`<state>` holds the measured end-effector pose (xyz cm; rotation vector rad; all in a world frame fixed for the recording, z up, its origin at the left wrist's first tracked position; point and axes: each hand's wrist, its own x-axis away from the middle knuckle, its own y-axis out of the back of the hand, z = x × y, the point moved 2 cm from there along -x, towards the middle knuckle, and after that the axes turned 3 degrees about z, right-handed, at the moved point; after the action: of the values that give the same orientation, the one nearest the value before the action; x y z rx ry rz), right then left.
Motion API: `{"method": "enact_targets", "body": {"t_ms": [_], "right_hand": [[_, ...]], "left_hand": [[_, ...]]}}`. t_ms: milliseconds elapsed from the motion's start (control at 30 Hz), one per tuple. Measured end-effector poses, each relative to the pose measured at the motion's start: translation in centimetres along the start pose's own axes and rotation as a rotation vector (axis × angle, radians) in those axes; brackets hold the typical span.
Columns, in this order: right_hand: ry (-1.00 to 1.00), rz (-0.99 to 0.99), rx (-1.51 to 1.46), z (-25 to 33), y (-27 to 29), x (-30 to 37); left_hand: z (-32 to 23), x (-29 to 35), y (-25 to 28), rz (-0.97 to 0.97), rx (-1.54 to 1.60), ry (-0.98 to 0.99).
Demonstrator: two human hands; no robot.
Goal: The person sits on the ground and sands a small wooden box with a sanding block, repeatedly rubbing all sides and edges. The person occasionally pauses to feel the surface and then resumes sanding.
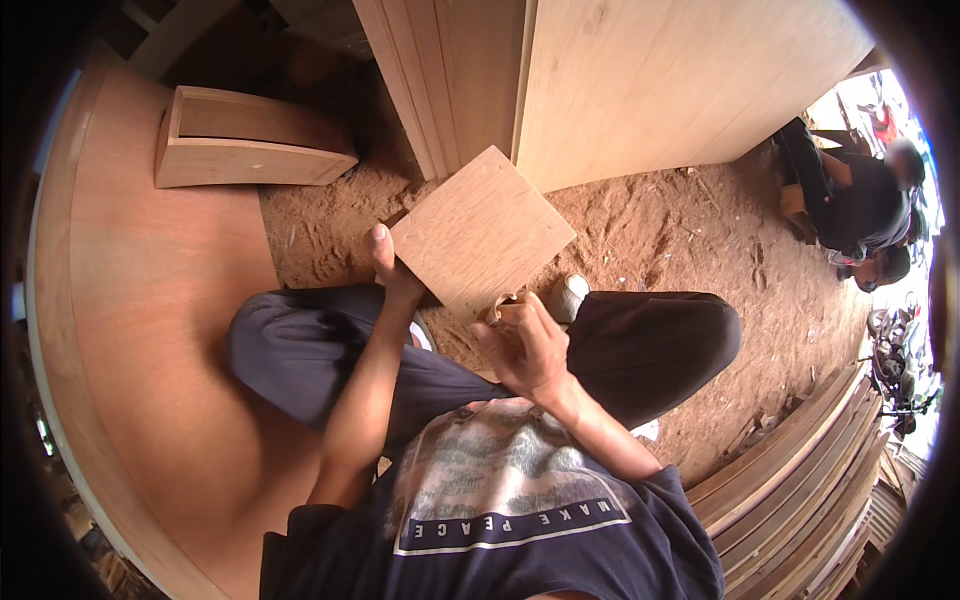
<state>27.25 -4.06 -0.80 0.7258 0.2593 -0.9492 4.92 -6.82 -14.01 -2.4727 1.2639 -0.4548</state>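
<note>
A square, light-brown wooden panel (485, 235) is held up in front of me, tilted so that one corner points away. My left hand (392, 268) grips it by its left corner, thumb showing at the edge and the other fingers hidden behind. At the panel's near corner, my right hand (532, 345) is closed with bent fingers around a small curled tan piece (500, 305). That piece lies against or very near the panel; its kind is too small to tell.
An open wooden drawer-like box (250, 160) rests at the left end of a broad curved wooden surface (150, 330). Large wooden panels (660, 90) stand ahead on the sawdust-covered ground (690, 230). Stacked planks (800, 490) lie at right; a person (860, 200) sits beyond.
</note>
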Motion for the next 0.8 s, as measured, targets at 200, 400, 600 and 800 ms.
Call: {"method": "enact_targets", "body": {"t_ms": [200,400,600,800], "right_hand": [[-0.371,-0.133,0.008,-3.3,2.3,-2.0],[0.054,0.190,-0.104,1.4,-1.3,0.2],[-0.315,-0.017,-0.192,-1.3,1.3,-1.7],[-0.072,-0.057,-0.018,-0.1,-0.7,-1.0]], "left_hand": [[-2.6,0.6,-2.3,0.022,-0.156,0.004],[1.2,-0.5,0.9,0.053,0.107,0.002],[0.9,-1.2,1.0,0.031,-0.046,0.006],[1.4,-1.1,1.2,0.018,0.007,0.038]]}}
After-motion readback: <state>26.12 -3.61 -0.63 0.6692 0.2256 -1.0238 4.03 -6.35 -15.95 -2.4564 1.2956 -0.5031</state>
